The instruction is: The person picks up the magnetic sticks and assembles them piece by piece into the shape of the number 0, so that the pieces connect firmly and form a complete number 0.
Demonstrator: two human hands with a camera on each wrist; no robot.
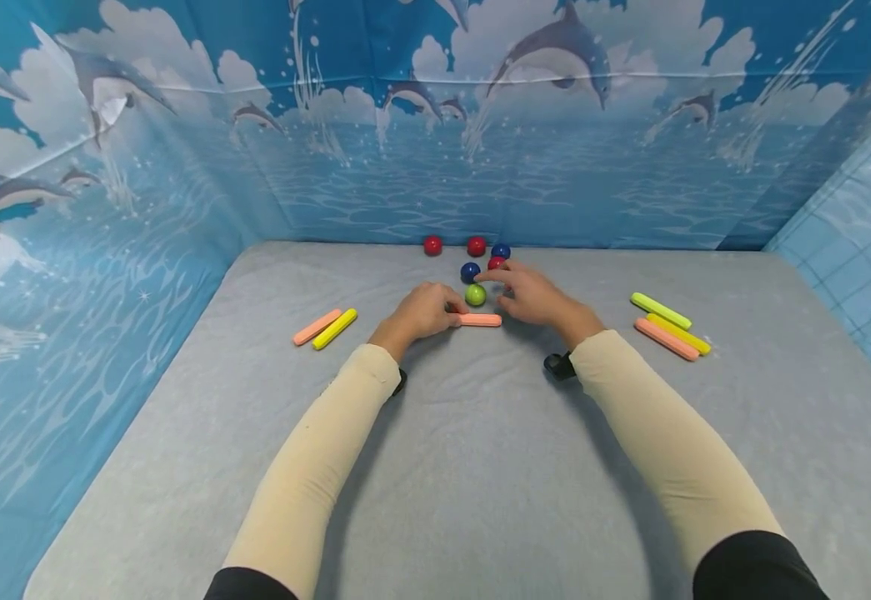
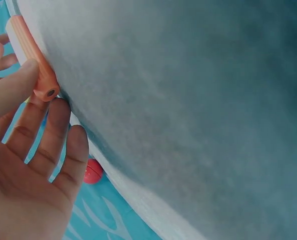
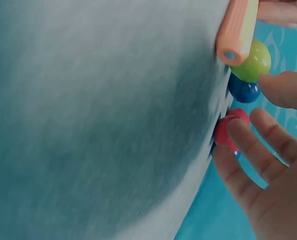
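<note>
Because the loose orange stick [image 1: 317, 327] and loose yellow stick [image 1: 335, 329] lie well apart from the work, they can be left alone. The left hand [image 1: 426, 310] pinches the middle orange stick [image 1: 483, 320] near its left end; that stick lies crosswise, just on the near side of the green ball [image 1: 476, 295], and whether it touches the desk [image 1: 435, 467] I cannot tell. A light, level pinch should serve best, since a swinging free end could set the ball rolling. Beyond it sit a blue ball [image 1: 470, 272] and a red ball [image 1: 495, 262], close together. The right hand [image 1: 533, 293], fingers spread, grips nothing; it would do well to steady with fingertips only. Farther right, a lime stick [image 1: 661, 311], a yellow stick [image 1: 683, 335] and an orange stick [image 1: 666, 340] lie bunched, best avoided by the sleeve.
</note>
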